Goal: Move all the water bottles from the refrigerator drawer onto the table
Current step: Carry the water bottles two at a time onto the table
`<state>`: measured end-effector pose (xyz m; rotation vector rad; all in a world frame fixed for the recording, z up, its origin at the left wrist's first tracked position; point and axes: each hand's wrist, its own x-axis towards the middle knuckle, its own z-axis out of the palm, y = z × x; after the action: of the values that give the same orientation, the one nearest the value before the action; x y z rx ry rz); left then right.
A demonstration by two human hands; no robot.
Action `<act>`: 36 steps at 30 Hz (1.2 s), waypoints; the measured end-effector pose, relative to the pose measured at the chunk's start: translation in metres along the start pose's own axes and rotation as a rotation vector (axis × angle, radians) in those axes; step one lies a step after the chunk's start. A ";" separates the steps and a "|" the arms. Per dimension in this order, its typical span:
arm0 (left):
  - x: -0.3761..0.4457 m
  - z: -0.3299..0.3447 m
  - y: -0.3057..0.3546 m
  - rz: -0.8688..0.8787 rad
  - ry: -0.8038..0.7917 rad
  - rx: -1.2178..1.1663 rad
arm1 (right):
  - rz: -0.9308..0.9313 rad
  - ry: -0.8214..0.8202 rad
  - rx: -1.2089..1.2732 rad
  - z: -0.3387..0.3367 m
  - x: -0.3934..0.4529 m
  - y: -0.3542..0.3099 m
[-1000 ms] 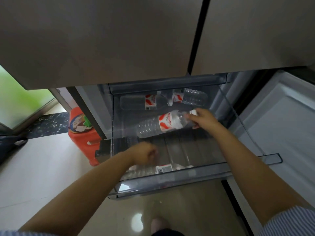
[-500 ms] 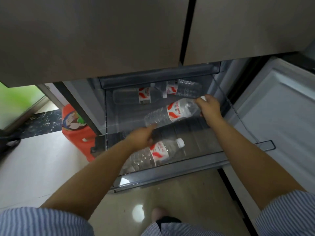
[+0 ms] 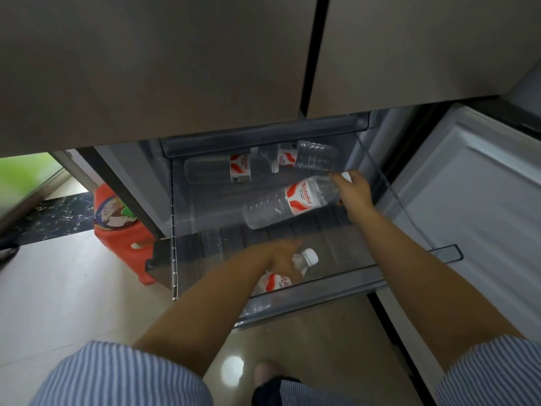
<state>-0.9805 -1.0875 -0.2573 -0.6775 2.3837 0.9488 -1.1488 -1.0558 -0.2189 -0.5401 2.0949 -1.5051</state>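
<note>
We reach into the open refrigerator drawer (image 3: 307,291), our right hand (image 3: 352,191) gripping one water bottle (image 3: 289,202) by its neck, our left hand (image 3: 282,260) curled round another (image 3: 276,281). Two more bottles (image 3: 231,168) lie at the back; no table is in view.

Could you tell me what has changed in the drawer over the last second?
The left hand moved to the near bottle and now grips its neck. The right hand has raised its bottle by the cap end. The two back bottles and the drawer stayed put.
</note>
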 end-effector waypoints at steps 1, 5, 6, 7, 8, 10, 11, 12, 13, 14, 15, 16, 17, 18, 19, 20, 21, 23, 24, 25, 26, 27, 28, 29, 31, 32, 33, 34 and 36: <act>-0.003 -0.004 -0.003 -0.012 0.024 -0.081 | -0.002 -0.001 -0.001 0.000 -0.001 -0.001; -0.024 -0.035 -0.019 -0.100 0.123 -0.332 | -0.098 -0.002 -0.008 0.005 -0.008 -0.008; -0.030 -0.043 -0.019 -0.090 0.149 -0.330 | -0.147 0.003 -0.030 0.008 -0.011 -0.011; -0.037 -0.050 -0.018 -0.074 0.199 -0.318 | -0.199 0.009 -0.061 0.011 -0.016 -0.014; -0.044 -0.056 -0.016 -0.063 0.269 -0.300 | -0.251 0.013 -0.091 0.014 -0.021 -0.017; -0.060 -0.063 -0.015 -0.069 0.396 -0.263 | -0.357 0.003 -0.160 0.021 -0.034 -0.023; -0.070 -0.065 -0.016 -0.083 0.436 -0.248 | -0.418 -0.016 -0.212 0.024 -0.042 -0.028; -0.081 -0.066 -0.017 -0.097 0.473 -0.237 | -0.494 -0.040 -0.273 0.028 -0.051 -0.033; -0.093 -0.066 -0.019 -0.108 0.510 -0.228 | -0.580 -0.071 -0.328 0.033 -0.062 -0.039; -0.106 -0.065 -0.020 -0.115 0.551 -0.220 | -0.675 -0.110 -0.370 0.039 -0.073 -0.046; -0.120 -0.063 -0.020 -0.120 0.597 -0.215 | -0.760 -0.144 -0.388 0.044 -0.085 -0.054; -0.135 -0.060 -0.020 -0.123 0.647 -0.215 | -0.820 -0.169 -0.388 0.048 -0.097 -0.062; -0.150 -0.058 -0.021 -0.125 0.698 -0.218 | -0.845 -0.182 -0.370 0.051 -0.106 -0.071; -0.165 -0.056 -0.020 -0.127 0.754 -0.222 | -0.846 -0.189 -0.343 0.051 -0.115 -0.080; -0.180 -0.054 -0.019 -0.124 0.821 -0.228 | -0.838 -0.189 -0.314 0.050 -0.123 -0.089; -0.196 -0.053 -0.018 -0.113 0.896 -0.241 | -0.847 -0.183 -0.286 0.048 -0.134 -0.098; -0.213 -0.053 -0.015 -0.099 0.972 -0.257 | -0.888 -0.172 -0.263 0.047 -0.146 -0.108; -0.250 -0.052 -0.007 -0.087 1.113 -0.264 | -1.059 -0.155 -0.255 0.048 -0.180 -0.127; -0.272 -0.050 -0.003 -0.084 1.180 -0.244 | -1.155 -0.156 -0.255 0.050 -0.201 -0.136; -0.294 -0.047 0.001 -0.078 1.246 -0.218 | -1.239 -0.160 -0.245 0.052 -0.221 -0.145; -0.317 -0.043 0.003 -0.073 1.305 -0.202 | -1.300 -0.172 -0.227 0.055 -0.242 -0.154; -0.342 -0.036 0.005 -0.081 1.353 -0.200 | -1.338 -0.198 -0.208 0.058 -0.263 -0.162; -0.368 -0.028 0.007 -0.102 1.390 -0.207 | -1.359 -0.234 -0.191 0.063 -0.285 -0.169; -0.393 -0.018 0.006 -0.134 1.415 -0.209 | -1.366 -0.274 -0.171 0.067 -0.307 -0.176; -0.441 0.010 0.004 -0.217 1.452 -0.192 | -1.361 -0.372 -0.104 0.078 -0.353 -0.184; -0.463 0.026 0.002 -0.265 1.470 -0.185 | -1.351 -0.435 -0.056 0.085 -0.377 -0.186; -0.486 0.044 0.000 -0.311 1.488 -0.181 | -1.332 -0.505 -0.010 0.093 -0.402 -0.187; -0.508 0.064 -0.002 -0.356 1.509 -0.180 | -1.308 -0.577 0.025 0.102 -0.429 -0.187; -0.551 0.106 -0.009 -0.456 1.544 -0.174 | -1.265 -0.723 0.073 0.123 -0.483 -0.182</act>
<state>-0.5293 -0.8710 -0.0032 -2.5825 2.9386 0.3699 -0.6854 -0.9232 0.0015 -2.2304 1.0414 -1.5042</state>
